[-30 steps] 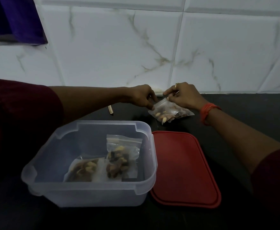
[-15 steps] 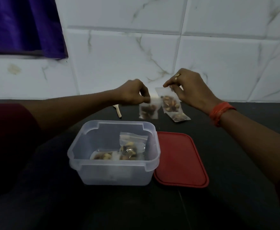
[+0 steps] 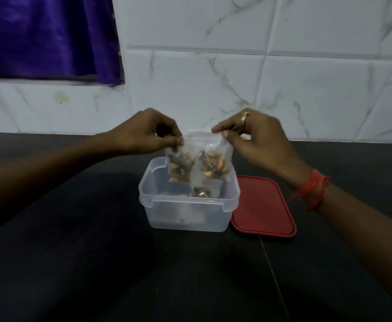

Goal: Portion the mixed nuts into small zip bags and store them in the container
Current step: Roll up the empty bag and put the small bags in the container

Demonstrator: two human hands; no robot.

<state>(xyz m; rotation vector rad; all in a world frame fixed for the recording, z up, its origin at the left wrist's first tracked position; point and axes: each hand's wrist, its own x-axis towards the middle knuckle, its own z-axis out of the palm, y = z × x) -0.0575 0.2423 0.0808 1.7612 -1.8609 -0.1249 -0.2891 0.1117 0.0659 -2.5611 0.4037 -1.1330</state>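
While each bag hangs only by a fingertip pinch at its top, left bag (image 3: 181,167) from the left hand (image 3: 148,133) and right bag (image 3: 213,165) from the right hand (image 3: 257,138), both over the tub (image 3: 190,202), a slipping grip or half-closed zip could scatter nuts; a drop drifting toward 3 o'clock would land on the lid (image 3: 262,205).

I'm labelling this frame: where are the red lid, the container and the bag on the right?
red lid (image 3: 263,205), head view, middle of its top.
container (image 3: 188,217), head view, front wall.
right bag (image 3: 212,162), head view, nuts at its middle.
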